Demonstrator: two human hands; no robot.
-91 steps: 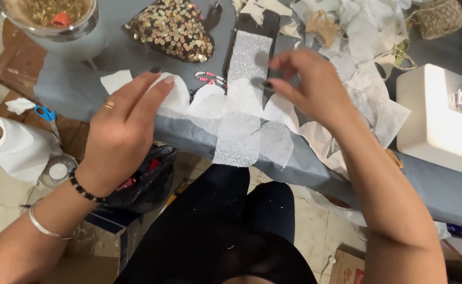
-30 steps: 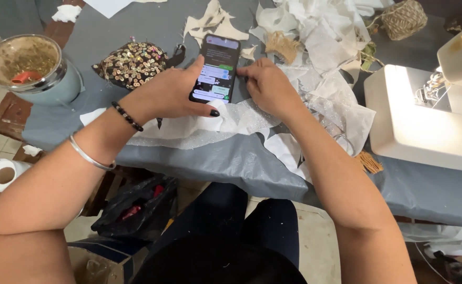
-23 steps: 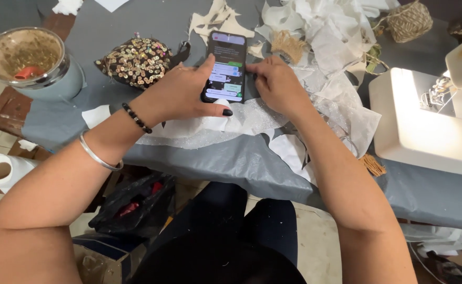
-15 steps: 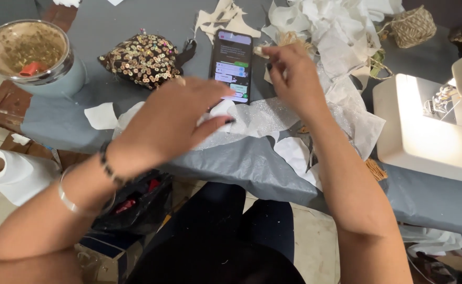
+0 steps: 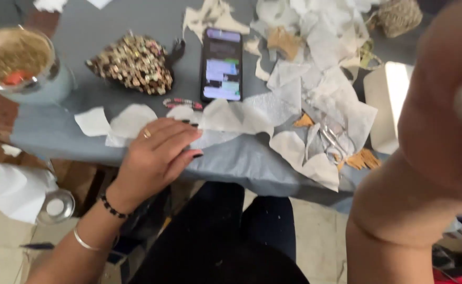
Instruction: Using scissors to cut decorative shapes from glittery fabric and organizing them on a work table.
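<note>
Nearest the camera, the right hand [image 5: 452, 105] is raised close to the lens and blurred, so I cannot tell whether it is clenched, slack or holding anything. Below and to the left, the left hand [image 5: 154, 155] lies flat with fingers spread and grasps nothing; it presses down on the white fabric pieces [image 5: 136, 120] that sit along the near edge of the grey table [image 5: 241, 163]. These cut shapes look thin, light and limp, so they would likely slide, curl or lift at a touch; a flat palm to pin them, or a pinch at a corner, seems the safest hold. Several overlap, and some hang right at the table's lip, where a careless sweep could send them to the floor. Just beyond the fingertips lies a small beaded strip [image 5: 182, 103], then a phone [image 5: 222, 64] lying face up with its screen lit, and to its left a beaded pouch [image 5: 133, 63]. To the right a pair of scissors [image 5: 333, 141] rests among the scraps, with sharp points to mind. Farther back a heap of white offcuts [image 5: 320, 31] crowds the table, leaving bare cloth mainly at the left, near the glass bowl [image 5: 18, 58].
</note>
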